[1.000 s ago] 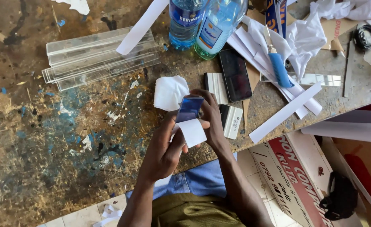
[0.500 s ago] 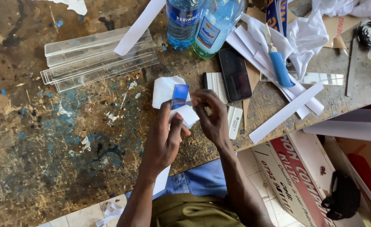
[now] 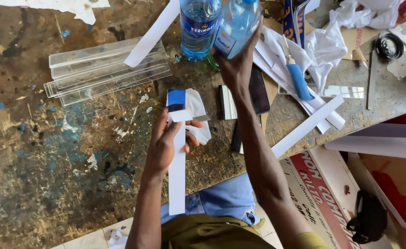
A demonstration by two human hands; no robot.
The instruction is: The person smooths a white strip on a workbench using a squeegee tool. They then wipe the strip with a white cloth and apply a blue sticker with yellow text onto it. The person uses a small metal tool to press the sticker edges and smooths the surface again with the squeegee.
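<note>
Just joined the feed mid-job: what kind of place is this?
Probably a sign-making or craft workshop: a paint-spattered workbench, a stack of clear acrylic strips, cut white strips and a blue-handled utility knife.

Workshop, likely sign-making or craft. Bench (image 3: 51, 175) of rough chipboard, heavily stained with blue and dark paint. Clear acrylic strips (image 3: 101, 69) stacked far left; white cut strips (image 3: 304, 127) scattered right (some overhanging the edge). Blue-handled utility knife (image 3: 298, 79), crumpled rag (image 3: 332, 41), printed signboard (image 3: 322, 193) leaning below.
</note>
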